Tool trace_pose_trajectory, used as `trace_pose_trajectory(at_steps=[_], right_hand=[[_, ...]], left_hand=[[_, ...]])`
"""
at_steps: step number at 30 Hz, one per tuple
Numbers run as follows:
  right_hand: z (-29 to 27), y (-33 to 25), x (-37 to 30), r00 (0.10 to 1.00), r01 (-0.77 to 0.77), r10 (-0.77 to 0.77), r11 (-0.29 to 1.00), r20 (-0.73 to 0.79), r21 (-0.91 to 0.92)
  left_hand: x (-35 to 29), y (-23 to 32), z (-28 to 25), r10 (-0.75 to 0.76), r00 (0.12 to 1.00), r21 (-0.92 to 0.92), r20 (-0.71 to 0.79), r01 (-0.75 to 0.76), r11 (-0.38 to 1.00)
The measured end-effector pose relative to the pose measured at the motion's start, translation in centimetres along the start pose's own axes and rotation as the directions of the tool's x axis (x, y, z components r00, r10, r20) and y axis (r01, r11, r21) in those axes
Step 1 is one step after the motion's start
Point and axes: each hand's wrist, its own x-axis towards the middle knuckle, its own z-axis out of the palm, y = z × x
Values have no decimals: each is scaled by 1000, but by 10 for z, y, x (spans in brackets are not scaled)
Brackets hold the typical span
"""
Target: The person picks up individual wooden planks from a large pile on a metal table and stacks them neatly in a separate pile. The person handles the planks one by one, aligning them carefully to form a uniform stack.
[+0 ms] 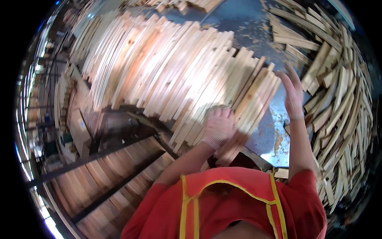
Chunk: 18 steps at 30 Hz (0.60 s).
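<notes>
A long row of pale wooden strips (179, 67) lies side by side on a blue metal table. My left hand (221, 124) rests on top of the near ends of the strips, fingers stretched forward over the wood. At the right end of the row, several wider strips (254, 97) lie close together, one with a dark knot. Just beyond their far right corner my right hand (292, 89) is raised with fingers apart, holding nothing. Knitted cuffs show at both wrists. Whether the right fingertips touch the wood I cannot tell.
The table's blue, worn surface (274, 137) shows right of the row. A big heap of loose wood pieces (338, 95) piles up along the right. At the lower left, a dark metal rack (119, 183) holds stacked boards. More strips (187, 4) lie at the far edge.
</notes>
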Motion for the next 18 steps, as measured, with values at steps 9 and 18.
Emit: trace_pose_trajectory(at_steps=[9,18], right_hand=[[52,53,-141,745,-574,645,750,169,-330],[76,97,-176,818,-535,574,745,-24,-399]], left_hand=[[94,-120,-138,-300,945,-727,133,299,618],[1,-416,-111,-563,823,409,-79,542,734]])
